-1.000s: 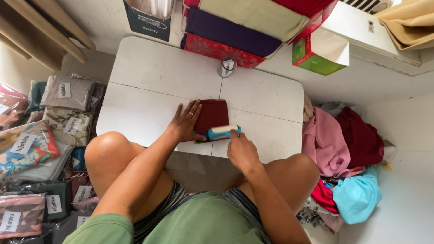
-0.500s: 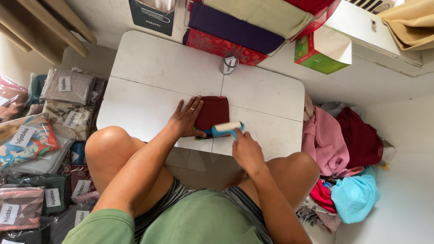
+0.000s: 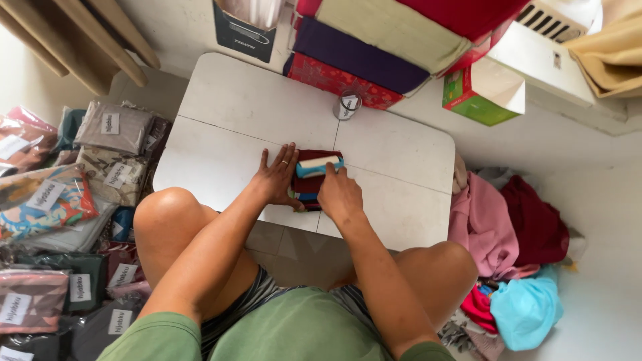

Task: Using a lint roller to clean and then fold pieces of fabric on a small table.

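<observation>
The folded dark red cloth lies near the front edge of the low white table. The left hand presses it flat with spread fingers; the right hand grasps a blue-handled lint roller resting on it. The cloth looks soft and light and probably slides easily, so holding it flat by its edge seems wise.

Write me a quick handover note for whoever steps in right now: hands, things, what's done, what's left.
Left hand: flat, pinning the folded dark red cloth on the white table.
Right hand: gripping a lint roller with a blue handle, laid across the cloth's far edge.
Done: cloth folded, roller on it.
Left: cannot tell how much of the cloth is rolled.
</observation>
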